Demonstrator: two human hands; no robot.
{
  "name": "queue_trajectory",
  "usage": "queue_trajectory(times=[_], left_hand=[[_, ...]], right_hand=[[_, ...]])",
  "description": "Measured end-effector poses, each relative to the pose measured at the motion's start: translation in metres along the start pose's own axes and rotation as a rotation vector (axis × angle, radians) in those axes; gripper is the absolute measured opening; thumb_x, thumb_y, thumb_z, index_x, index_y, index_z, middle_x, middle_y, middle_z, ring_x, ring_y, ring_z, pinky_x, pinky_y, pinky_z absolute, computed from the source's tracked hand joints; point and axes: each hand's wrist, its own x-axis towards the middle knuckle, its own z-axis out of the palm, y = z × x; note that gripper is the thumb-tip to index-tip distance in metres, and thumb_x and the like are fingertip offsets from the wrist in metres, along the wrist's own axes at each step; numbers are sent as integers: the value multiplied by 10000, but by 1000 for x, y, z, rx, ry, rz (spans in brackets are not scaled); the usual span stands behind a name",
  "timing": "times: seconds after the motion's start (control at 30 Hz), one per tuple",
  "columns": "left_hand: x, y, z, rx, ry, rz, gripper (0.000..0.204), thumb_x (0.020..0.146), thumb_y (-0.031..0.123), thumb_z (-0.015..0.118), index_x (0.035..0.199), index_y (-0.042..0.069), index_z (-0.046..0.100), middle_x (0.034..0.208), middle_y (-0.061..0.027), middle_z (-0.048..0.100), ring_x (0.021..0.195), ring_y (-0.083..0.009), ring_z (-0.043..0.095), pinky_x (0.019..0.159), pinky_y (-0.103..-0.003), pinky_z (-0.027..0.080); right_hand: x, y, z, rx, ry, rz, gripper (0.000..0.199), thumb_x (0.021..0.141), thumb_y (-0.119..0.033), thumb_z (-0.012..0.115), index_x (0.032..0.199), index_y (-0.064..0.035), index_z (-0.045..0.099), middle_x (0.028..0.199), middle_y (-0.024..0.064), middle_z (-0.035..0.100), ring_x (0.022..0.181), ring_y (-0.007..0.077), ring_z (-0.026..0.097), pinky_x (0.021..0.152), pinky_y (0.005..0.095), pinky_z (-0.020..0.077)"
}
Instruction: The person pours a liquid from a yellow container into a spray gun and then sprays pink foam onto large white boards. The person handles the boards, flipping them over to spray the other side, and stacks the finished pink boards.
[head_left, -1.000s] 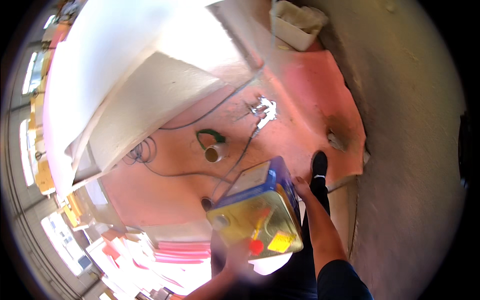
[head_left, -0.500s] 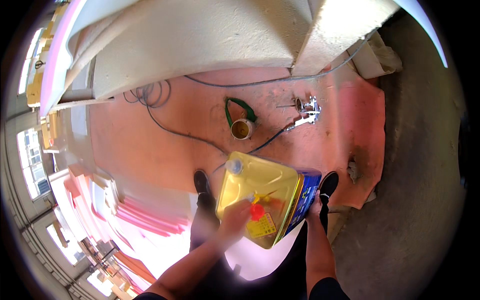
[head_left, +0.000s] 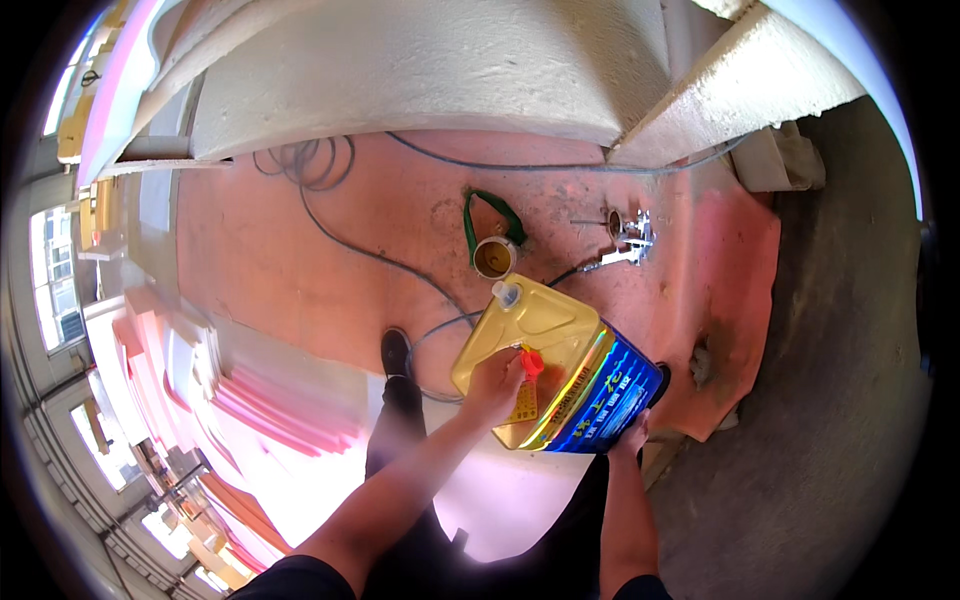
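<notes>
Yellow rectangular metal canister with a blue printed side panel is held up off the floor between both hands, tilted so its long axis runs from about five o'clock, where its base is, to eleven o'clock, where its small pale capped spout points. That spout end lies away from both grips and aims toward a small round tin cup holding a brownish liquid, which stands on the pink-stained floor just past the spout at twelve o'clock, apart from it. The left hand is curled around the red handle on the canister's top face, fingers wrapped closed on it, and sits nearer the spout. The right hand is at the canister's lower corner, at about four o'clock from the handle; it appears to press against the base from below, but whether its fingers are curled or flat I cannot tell. A green strap loops up from the cup at twelve o'clock. A thin dark cable snakes across the floor from ten o'clock, passing under the canister, and a shiny metal fitting lies at two o'clock from the cup. A black shoe stands at nine o'clock from the canister.
</notes>
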Motion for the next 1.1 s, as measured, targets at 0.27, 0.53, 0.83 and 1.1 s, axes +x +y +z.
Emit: queue_trajectory(times=[0.27,0.53,0.83,1.1], left_hand=[[33,-32,4,11,58,32,345,1004,312,476,942,32,668,831,-152,671,778,-260,648,715,-360,490],[49,-51,-6,-78,92,55,338,1001,299,479,906,24,652,795,-141,654,744,-252,630,689,-368,477],[82,-117,2,-155,148,12,353,988,333,504,932,26,669,814,-157,646,767,-252,607,718,-370,456],[78,-77,-6,-305,56,-75,352,988,308,503,930,4,671,819,-81,647,765,-156,578,714,-316,447]], right_hand=[[-12,-5,13,-56,115,-46,543,1030,-513,421,1270,-51,574,1193,106,633,1028,278,631,888,448,528],[-18,-2,10,-143,204,-113,652,1000,-568,453,1294,1,576,1247,143,632,1045,319,650,884,465,543],[-56,-19,39,-575,429,-219,653,1027,-545,398,1244,27,627,1148,169,684,964,294,647,875,389,504],[-62,-18,28,-569,496,-224,623,1028,-511,436,1250,38,626,1165,179,684,971,291,648,878,386,505]])
